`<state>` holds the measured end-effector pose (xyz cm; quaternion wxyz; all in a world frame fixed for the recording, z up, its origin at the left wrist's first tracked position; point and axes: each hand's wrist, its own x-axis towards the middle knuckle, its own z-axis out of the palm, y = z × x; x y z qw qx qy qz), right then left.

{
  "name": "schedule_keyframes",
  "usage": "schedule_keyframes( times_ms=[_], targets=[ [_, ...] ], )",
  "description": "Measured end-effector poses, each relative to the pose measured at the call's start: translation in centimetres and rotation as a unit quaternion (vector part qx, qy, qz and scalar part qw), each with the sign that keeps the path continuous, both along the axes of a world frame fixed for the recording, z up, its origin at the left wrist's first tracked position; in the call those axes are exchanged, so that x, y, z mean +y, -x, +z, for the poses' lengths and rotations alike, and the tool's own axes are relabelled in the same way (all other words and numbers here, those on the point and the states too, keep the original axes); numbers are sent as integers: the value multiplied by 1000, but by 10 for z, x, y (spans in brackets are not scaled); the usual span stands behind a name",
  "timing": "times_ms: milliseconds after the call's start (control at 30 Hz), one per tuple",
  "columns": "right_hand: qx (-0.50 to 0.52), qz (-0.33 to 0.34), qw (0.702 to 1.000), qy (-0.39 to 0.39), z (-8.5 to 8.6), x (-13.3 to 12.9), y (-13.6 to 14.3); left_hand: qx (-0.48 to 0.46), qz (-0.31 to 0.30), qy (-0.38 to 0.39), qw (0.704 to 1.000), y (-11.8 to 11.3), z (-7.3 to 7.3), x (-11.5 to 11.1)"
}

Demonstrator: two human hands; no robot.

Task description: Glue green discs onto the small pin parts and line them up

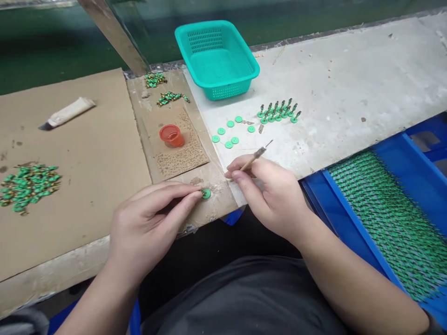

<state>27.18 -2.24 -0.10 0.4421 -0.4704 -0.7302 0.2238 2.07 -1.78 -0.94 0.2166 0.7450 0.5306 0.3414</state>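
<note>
Thumb and forefinger of my left hand (150, 218) pinch a small green figure, mostly hidden by the fingertips, at a round green base (206, 193) with small holes. My right hand (267, 193) is closed around a thin wooden-handled tool (248, 164) with a fine dark tip pointing up and away. Beyond my hands, an orange-red cup (172, 136) of liquid stands on a speckled cardboard piece (185, 160). Several loose green discs (230, 123) lie to the right of the cup. Past them stands a cluster of small dark figures on green bases (278, 112).
A teal basket (223, 86) stands at the back. Piles of green and gold pieces (30, 186) lie on the cardboard (87, 153) at left, near a whitish tube (70, 113). A blue crate (356, 223) at lower right holds rows of green pieces.
</note>
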Motion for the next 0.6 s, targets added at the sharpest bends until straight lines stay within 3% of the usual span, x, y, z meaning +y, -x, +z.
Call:
schedule_keyframes(
  times_ms=[300, 600],
  targets=[
    [-84, 7, 996, 22, 0, 2, -8, 20, -33, -62, 997, 1, 0, 1],
    [3, 25, 1000, -10, -3, -12, 17, 29, -62, -109, 992, -3, -3, 1]
  ],
)
